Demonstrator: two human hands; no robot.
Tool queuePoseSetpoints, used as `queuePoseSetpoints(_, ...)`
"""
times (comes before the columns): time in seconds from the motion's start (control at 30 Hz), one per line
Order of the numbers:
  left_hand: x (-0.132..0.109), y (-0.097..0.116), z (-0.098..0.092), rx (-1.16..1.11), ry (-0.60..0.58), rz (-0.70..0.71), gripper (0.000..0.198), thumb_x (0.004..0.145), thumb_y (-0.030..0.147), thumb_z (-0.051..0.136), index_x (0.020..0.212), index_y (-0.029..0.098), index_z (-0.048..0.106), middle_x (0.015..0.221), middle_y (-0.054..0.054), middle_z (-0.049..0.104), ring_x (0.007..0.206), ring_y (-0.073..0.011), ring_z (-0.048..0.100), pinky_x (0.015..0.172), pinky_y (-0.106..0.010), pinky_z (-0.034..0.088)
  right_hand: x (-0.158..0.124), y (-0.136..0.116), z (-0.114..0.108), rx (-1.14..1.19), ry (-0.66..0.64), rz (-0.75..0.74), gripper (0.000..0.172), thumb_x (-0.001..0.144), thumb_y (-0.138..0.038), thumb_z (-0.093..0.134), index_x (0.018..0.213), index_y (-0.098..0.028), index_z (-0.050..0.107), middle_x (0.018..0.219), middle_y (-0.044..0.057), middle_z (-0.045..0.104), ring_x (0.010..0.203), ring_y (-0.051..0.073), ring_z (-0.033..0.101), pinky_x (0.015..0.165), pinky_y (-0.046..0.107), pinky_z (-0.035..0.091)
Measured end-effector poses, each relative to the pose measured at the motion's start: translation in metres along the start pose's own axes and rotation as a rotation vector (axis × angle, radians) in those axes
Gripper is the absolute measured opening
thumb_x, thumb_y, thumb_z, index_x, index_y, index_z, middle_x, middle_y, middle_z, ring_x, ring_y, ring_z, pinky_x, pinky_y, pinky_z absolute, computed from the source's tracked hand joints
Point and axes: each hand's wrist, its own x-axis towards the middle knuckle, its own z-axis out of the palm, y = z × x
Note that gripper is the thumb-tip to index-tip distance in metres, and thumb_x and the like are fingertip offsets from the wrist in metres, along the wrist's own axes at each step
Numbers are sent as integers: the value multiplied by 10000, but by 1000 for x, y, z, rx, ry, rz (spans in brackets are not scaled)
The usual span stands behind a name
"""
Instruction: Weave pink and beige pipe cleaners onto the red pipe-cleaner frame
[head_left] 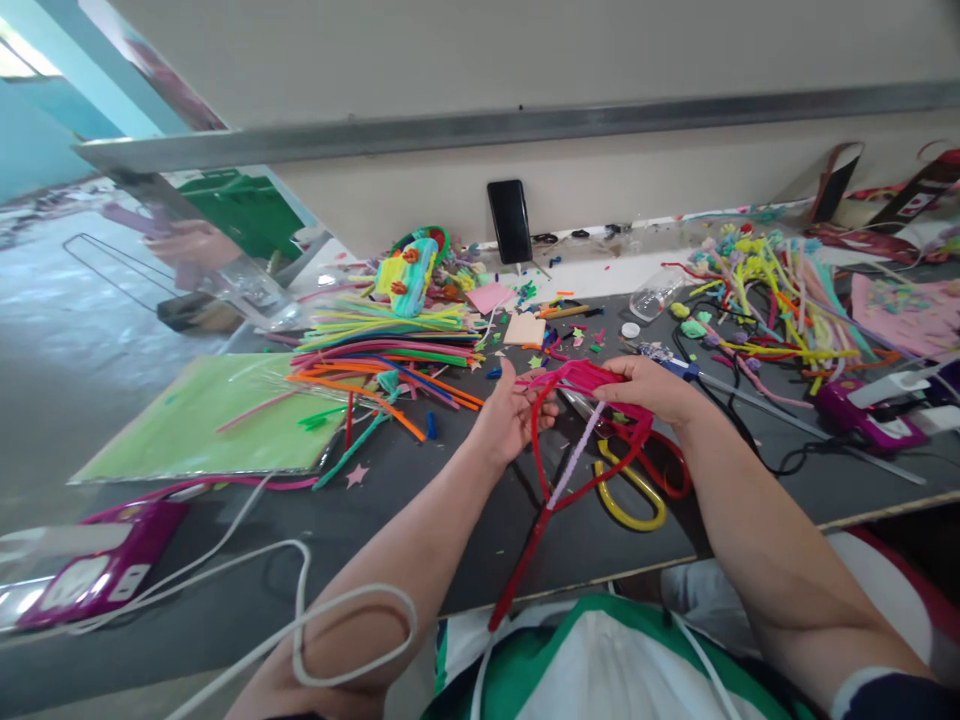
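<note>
A frame of red and pink pipe cleaners [541, 455] hangs between my hands, with a lilac pipe cleaner [577, 455] down its middle and a twisted red stem pointing toward my body. My right hand [649, 388] pinches the pink bundle at the top of this frame. On the other side, my left hand [510, 418] has its thumb raised apart from its loosely curled fingers, beside the bundle's left end. Under the frame lie yellow-handled scissors [637, 510] and a red loop [675, 465], partly hidden by my right hand and the pipe cleaners.
Loose pipe cleaners [390, 335] pile up at left over a green sheet pack [202, 415]; a tangled heap [780, 290] lies at right. A phone [510, 222] leans on the wall. Purple power strips [124, 560] sit at both sides. A white cable [300, 600] crosses my left forearm.
</note>
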Motion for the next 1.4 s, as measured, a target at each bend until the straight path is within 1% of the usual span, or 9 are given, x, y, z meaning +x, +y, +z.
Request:
queuePoseSetpoints(0.07, -4, 4, 0, 87, -116, -5, 670, 815, 699, 337, 1124, 145, 552, 758, -78, 640, 531, -162, 615, 448, -274, 510, 1, 2, -3, -12, 11, 11, 354, 692, -438, 693, 908, -162, 645, 670, -19, 617, 548, 114, 540, 522, 220, 414)
queuePoseSetpoints(0.17, -9, 7, 0, 178, -266, -1, 604, 822, 651, 419, 1169, 174, 551, 822, -71, 643, 538, -151, 604, 451, -276, 510, 1, 4, -5, -39, -1, 12, 388, 724, -508, 652, 915, -170, 637, 655, -33, 591, 538, 100, 507, 507, 208, 375)
queuePoseSetpoints(0.3, -12, 7, 2, 207, -321, 107, 552, 750, 478, 660, 1187, 155, 564, 925, -84, 650, 668, -153, 626, 581, -275, 539, 0, 3, -3, -43, -41, -22, 435, 763, -590, 570, 810, -160, 613, 609, -45, 535, 506, 73, 432, 477, 195, 306)
queuePoseSetpoints(0.4, -13, 5, 4, 241, -283, 195, 499, 714, 305, 731, 1159, 134, 586, 932, -90, 661, 718, -141, 629, 671, -259, 534, -1, 1, -2, -21, -42, -34, 454, 759, -602, 569, 827, -156, 616, 631, -39, 554, 526, 74, 442, 491, 194, 317)
queuePoseSetpoints(0.47, -13, 4, 5, 258, -257, 213, 468, 715, 266, 730, 1144, 133, 596, 919, -88, 669, 724, -135, 633, 693, -257, 530, -2, -1, -3, -16, -39, -15, 448, 747, -588, 590, 878, -161, 629, 667, -30, 587, 544, 81, 472, 508, 198, 345)
queuePoseSetpoints(0.67, -5, -1, 2, 355, -107, 308, 348, 764, 327, 677, 1039, 116, 647, 811, -78, 690, 675, -151, 649, 658, -282, 538, -3, -5, -4, -59, -45, 27, 343, 651, -431, 723, 840, -154, 647, 650, -27, 615, 547, 98, 523, 524, 210, 399)
queuePoseSetpoints(0.9, -1, -4, 2, 442, 54, 363, 364, 743, 429, 668, 937, 121, 670, 689, -35, 670, 586, -161, 649, 588, -287, 540, -3, -3, -6, -122, -34, 58, 239, 633, -373, 706, 723, -158, 651, 561, -35, 586, 481, 91, 490, 470, 207, 378)
queuePoseSetpoints(1.17, -2, -7, 6, 400, 138, 439, 269, 751, 414, 655, 817, 158, 600, 607, 14, 624, 516, -137, 620, 549, -273, 542, 0, -1, -1, -149, -38, 74, 177, 645, -330, 686, 690, -161, 659, 547, -27, 601, 468, 98, 504, 461, 210, 384)
queuePoseSetpoints(1.4, -1, -8, 8, 312, 140, 411, 260, 747, 388, 653, 805, 146, 579, 611, 0, 631, 504, -131, 615, 547, -274, 545, 4, 5, 2, -145, -61, 103, 191, 646, -350, 707, 699, -169, 680, 575, -4, 649, 501, 125, 559, 482, 223, 423)
